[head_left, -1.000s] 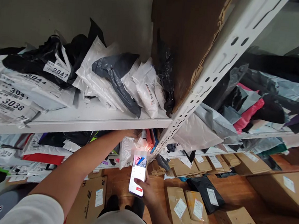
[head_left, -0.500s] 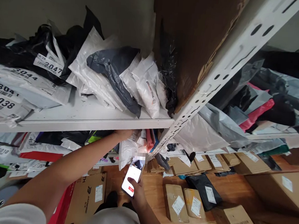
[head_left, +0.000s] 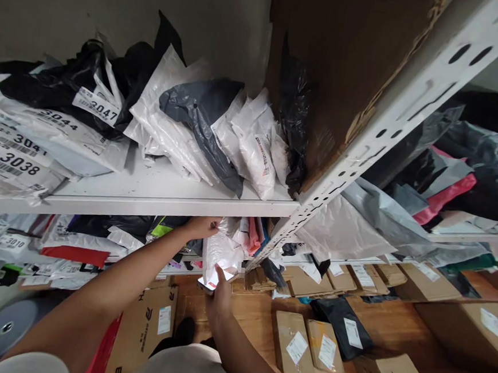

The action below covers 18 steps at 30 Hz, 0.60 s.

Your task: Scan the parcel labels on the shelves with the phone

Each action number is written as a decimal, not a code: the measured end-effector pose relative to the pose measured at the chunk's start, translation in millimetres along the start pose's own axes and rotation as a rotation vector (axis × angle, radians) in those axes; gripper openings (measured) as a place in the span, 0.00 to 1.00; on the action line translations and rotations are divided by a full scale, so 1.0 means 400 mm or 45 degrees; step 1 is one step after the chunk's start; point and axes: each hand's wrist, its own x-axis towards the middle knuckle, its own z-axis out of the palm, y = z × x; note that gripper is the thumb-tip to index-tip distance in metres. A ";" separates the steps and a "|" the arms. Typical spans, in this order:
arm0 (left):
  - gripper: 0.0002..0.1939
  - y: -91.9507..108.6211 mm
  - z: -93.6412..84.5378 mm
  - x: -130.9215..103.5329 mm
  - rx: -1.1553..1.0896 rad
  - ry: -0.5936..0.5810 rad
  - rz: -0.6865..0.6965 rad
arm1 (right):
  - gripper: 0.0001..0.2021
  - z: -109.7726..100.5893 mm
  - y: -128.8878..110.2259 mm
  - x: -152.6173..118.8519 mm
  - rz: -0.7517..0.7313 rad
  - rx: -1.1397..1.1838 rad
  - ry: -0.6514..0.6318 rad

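Note:
My left hand [head_left: 203, 227] reaches onto the lower shelf, just below the upper shelf's front edge. Its fingers are closed at the top edge of a white plastic parcel [head_left: 218, 249], which stands on its side among other parcels. In my right hand [head_left: 220, 297] is a smartphone [head_left: 207, 281] with a lit screen, tilted so that it looks foreshortened. The phone is in front of the white parcel's lower part, and my thumb lies over the screen. Right beside the white parcel are pinkish-red packaging [head_left: 253, 237] and further bags.
The upper shelf [head_left: 101, 199] carries numbered mailing bags [head_left: 13, 163]. A perforated white post [head_left: 345, 170] slants up at the right. Cardboard boxes [head_left: 286, 325] and a black parcel [head_left: 341, 326] lie on the wooden floor. A large carton [head_left: 143, 327] stands near my legs.
My right hand has moved slightly up and left, tipping the phone flatter. More of my left fingers shows at the white parcel's edge. The whole view has shifted slightly.

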 end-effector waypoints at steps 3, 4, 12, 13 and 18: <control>0.07 0.039 -0.019 -0.022 0.032 -0.110 0.074 | 0.08 0.026 -0.012 -0.003 0.071 0.086 0.048; 0.09 0.061 -0.018 -0.028 0.063 -0.133 0.083 | 0.08 0.033 -0.016 -0.004 0.081 0.097 0.048; 0.30 0.207 0.062 -0.082 0.351 0.040 -0.363 | 0.10 0.010 -0.066 -0.037 0.028 -0.012 0.009; 0.29 0.209 0.068 -0.087 0.339 0.087 -0.441 | 0.12 -0.015 -0.077 -0.058 -0.002 -0.044 0.014; 0.20 0.205 0.082 -0.069 0.308 0.325 -0.802 | 0.25 -0.121 -0.155 -0.151 -0.259 -0.205 -0.076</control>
